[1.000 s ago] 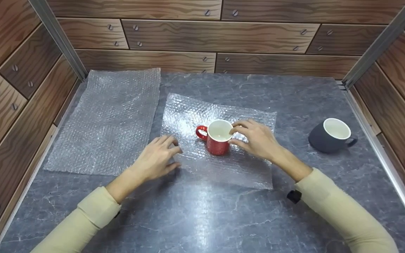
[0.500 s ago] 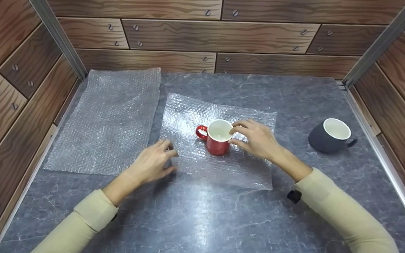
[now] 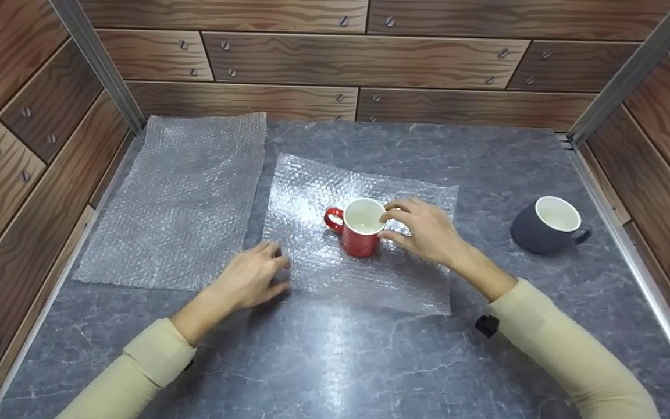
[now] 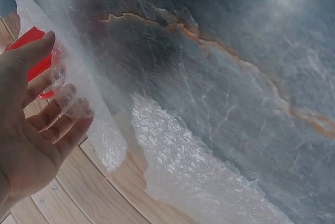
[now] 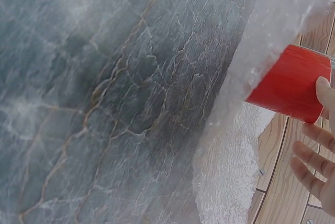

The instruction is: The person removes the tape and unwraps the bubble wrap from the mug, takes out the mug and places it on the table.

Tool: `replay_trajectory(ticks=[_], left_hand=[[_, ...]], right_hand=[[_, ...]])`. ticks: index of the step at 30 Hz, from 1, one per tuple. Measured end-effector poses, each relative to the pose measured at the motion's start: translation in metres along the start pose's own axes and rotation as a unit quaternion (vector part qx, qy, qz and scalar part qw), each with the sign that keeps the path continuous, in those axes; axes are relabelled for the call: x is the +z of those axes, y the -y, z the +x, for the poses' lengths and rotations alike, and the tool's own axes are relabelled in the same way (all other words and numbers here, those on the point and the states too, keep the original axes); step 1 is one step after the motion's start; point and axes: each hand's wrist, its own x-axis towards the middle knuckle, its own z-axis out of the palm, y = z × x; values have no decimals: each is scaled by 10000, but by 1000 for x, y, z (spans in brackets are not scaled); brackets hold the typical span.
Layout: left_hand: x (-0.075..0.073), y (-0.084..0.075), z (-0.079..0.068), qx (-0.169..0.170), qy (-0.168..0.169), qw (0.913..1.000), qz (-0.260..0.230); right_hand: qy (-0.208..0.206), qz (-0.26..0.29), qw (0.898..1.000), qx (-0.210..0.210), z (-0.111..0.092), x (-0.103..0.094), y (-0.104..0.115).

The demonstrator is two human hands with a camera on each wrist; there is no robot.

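A red mug (image 3: 360,243) with a white inside stands upright on a small sheet of bubble wrap (image 3: 405,279), its handle facing left. My right hand (image 3: 425,233) holds the mug's right side near the rim between thumb and fingers. In the right wrist view the thumb lies against the red mug (image 5: 293,84) near its rim. My left hand (image 3: 248,276), fingers loosely bent and holding nothing, is at the left edge of that sheet. From the left wrist, the left hand's fingertips (image 4: 78,110) overlap the wrap's edge; whether they touch it I cannot tell.
A larger sheet of bubble wrap (image 3: 178,203) lies flat at the left. At the far right stands a dark grey mug (image 3: 535,230), handle to the right. Wood-patterned walls (image 3: 364,61) enclose the back and sides of the grey marbled table (image 3: 335,355).
My left hand has drawn back slightly left and toward me, along the small sheet's left edge. The right hand and the red mug have stayed in place.
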Motion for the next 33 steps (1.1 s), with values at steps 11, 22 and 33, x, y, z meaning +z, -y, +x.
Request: replay_trajectory(ticks=[11,22,33], left_hand=[[5,-3,0,-239,416,9988,-74],[6,-5,7,-310,758,9957,-437],[8,-11,21,-226,765,9960,-411]], right_hand=[[-39,-23,10000,2,0,0,1],[-38,-70,10000,-15,0,0,1],[-234,-82,9996,-145,-1,1,1]])
